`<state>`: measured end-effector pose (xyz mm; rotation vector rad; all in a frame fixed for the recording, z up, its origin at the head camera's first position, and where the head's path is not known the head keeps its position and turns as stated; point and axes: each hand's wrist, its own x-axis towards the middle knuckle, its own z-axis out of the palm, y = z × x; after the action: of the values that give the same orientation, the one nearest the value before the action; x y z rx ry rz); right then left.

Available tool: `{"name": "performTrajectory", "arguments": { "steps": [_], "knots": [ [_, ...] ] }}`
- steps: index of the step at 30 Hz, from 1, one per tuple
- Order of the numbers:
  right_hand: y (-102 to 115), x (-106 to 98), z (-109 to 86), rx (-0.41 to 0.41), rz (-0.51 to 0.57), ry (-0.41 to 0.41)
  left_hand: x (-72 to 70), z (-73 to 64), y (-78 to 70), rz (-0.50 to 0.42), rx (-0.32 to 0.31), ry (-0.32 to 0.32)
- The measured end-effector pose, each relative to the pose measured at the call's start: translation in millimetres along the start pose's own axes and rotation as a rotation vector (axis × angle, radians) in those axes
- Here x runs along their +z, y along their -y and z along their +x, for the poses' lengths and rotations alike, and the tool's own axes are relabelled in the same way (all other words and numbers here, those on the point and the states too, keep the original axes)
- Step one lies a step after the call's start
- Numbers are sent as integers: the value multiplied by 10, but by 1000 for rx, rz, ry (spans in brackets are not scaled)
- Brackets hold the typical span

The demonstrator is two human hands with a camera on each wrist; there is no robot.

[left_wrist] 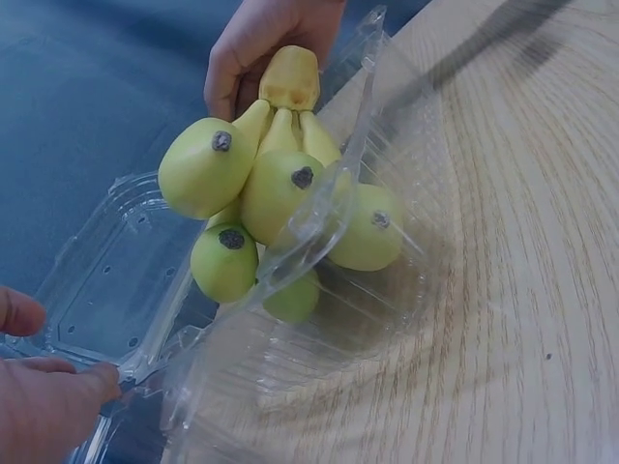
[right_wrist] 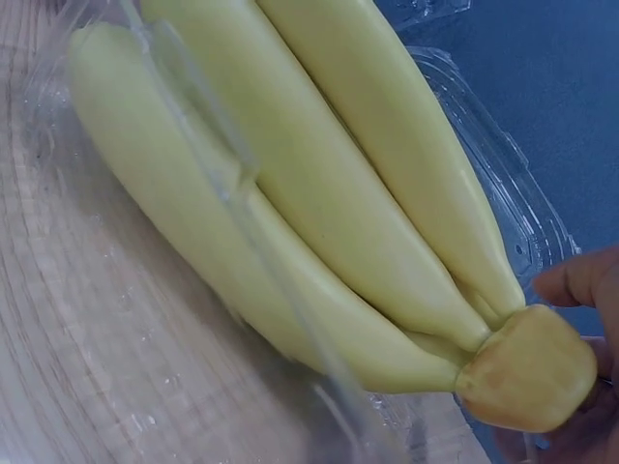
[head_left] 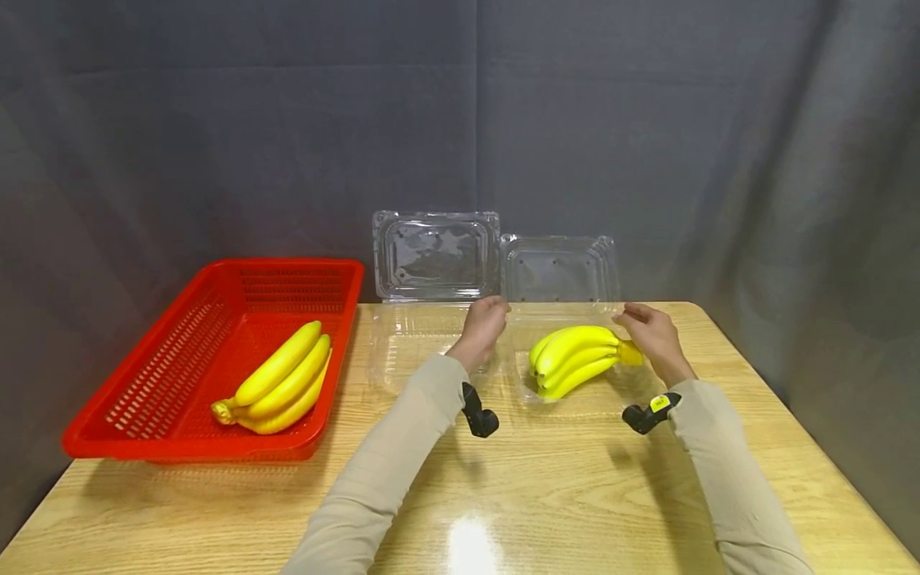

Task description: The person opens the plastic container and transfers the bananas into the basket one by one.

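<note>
A bunch of yellow bananas (head_left: 578, 359) lies in the right-hand clear plastic container (head_left: 575, 409), its stem end toward the right. My left hand (head_left: 485, 329) is at the back left corner of that container, its fingers curled at the rim by the lid. In the left wrist view, a fingertip (left_wrist: 102, 380) touches the clear edge there. My right hand (head_left: 652, 339) is beside the stem (right_wrist: 530, 372), near the container's back right corner. Its other fingers are partly hidden behind the stem in the right wrist view, so their grip is unclear.
A red basket (head_left: 136, 347) with another banana bunch (head_left: 283, 383) stands on the left of the wooden table (head_left: 561, 495). A second clear container (head_left: 402, 343) sits between basket and bananas, its lid (head_left: 437, 255) raised. The right container's lid (head_left: 559, 270) also stands up before the grey curtain.
</note>
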<state>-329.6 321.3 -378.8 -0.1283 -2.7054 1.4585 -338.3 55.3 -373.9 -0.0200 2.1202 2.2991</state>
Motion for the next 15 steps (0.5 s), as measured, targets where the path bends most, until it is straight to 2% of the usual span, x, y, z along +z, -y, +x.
{"name": "performTrajectory", "arguments": {
  "steps": [2,10,15],
  "knots": [
    [9,-6,-5,-14,-10,1,-12,-3,-8,8,-4,9],
    [12,-62,-43,-71,-29,-16,-64,-25,-54,179,15,27],
    [37,-122,-122,-121,-77,-26,-79,-77,-97,279,64,57]
  ]
}}
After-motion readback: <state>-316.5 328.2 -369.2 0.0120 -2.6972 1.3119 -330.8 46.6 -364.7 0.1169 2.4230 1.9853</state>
